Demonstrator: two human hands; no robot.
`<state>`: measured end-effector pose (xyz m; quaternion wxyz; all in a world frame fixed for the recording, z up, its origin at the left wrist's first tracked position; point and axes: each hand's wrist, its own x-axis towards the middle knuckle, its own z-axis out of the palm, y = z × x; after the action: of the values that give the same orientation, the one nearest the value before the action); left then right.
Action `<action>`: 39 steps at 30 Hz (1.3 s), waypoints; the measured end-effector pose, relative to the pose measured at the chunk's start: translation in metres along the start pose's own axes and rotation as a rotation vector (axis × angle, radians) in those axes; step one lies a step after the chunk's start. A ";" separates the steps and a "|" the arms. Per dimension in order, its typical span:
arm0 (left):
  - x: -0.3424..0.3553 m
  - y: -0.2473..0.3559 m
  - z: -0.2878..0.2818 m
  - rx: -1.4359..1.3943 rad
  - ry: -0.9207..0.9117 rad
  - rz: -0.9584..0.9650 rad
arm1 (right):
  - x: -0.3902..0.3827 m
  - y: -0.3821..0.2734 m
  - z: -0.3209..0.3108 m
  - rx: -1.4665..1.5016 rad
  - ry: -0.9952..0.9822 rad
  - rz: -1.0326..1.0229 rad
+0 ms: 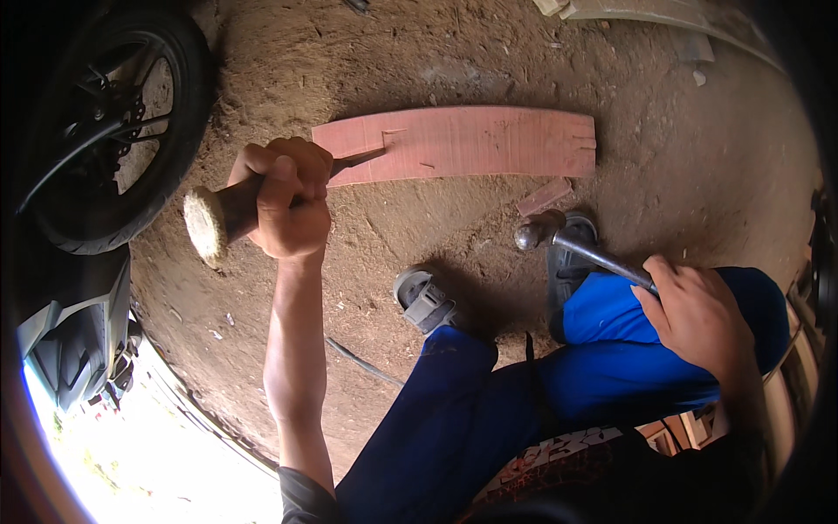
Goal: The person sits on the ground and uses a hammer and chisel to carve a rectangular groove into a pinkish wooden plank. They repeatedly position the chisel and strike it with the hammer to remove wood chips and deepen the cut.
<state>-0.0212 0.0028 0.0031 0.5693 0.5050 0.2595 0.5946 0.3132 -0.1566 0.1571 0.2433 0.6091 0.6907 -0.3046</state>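
Note:
My left hand [288, 196] is wrapped round a chisel [353, 160], whose dark handle has a pale, frayed end toward me. Its blade points at a long, slightly curved pinkish board [489, 140] on the dirt ground, over a shallow cut near the board's left part; whether the tip touches cannot be told. My right hand [694, 310] grips a hammer [594, 255] by its metal shaft beside my blue-trousered knee, its rounded head below the board's right part. A small pinkish offcut [546, 196] lies just behind the hammer head.
A motorbike wheel [188, 113] and dark bodywork [74, 341] stand at the left, beside bright light. Pale boards [655, 17] lie at the upper right, with more wood at the right edge. My sandalled feet [423, 297] are below the board; a thin hose [358, 358] lies nearby.

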 end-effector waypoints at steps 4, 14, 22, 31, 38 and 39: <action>0.002 -0.001 0.001 -0.010 0.010 0.010 | -0.001 -0.004 -0.002 0.015 -0.025 0.022; 0.005 -0.001 0.008 -0.017 0.081 0.004 | 0.000 -0.004 -0.003 0.061 -0.152 0.154; 0.003 -0.001 0.010 -0.010 0.099 -0.002 | -0.004 -0.001 0.003 0.016 -0.004 0.017; 0.002 0.002 0.014 0.057 0.152 -0.054 | -0.007 -0.004 0.002 0.000 -0.008 0.059; 0.002 0.002 0.012 0.073 0.164 -0.064 | -0.006 -0.006 -0.002 0.016 -0.048 0.073; 0.003 0.000 0.012 0.034 0.168 -0.038 | -0.006 -0.006 -0.001 0.012 -0.046 0.075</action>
<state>-0.0101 0.0023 0.0086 0.5481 0.4577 0.3261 0.6195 0.3080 -0.1607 0.1629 0.2665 0.6288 0.6599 -0.3133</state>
